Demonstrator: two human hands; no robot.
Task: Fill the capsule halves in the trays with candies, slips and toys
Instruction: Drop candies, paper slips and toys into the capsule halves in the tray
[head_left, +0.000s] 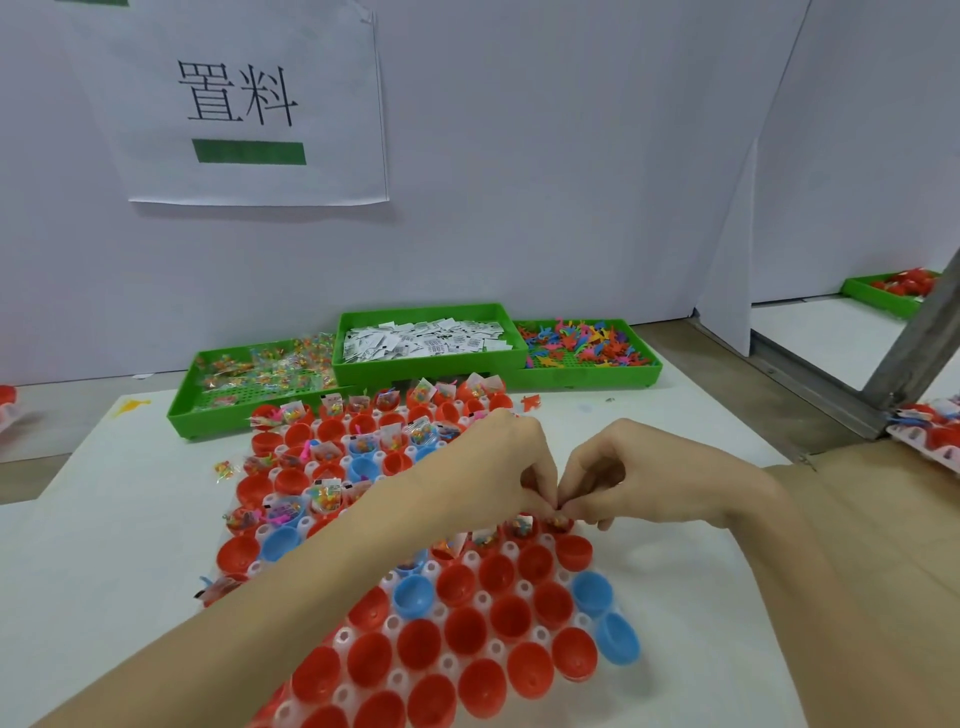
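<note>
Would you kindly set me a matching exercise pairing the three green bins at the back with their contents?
Bins:
1. left bin
2. middle bin
3. right bin

Contents:
A. white paper slips
B. coloured plastic toys
C. candy packets

Pairs: 1-C, 2-A, 3-B

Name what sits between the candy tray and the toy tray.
In the head view, the green tray of paper slips sits between the candy tray and toy tray.
</note>
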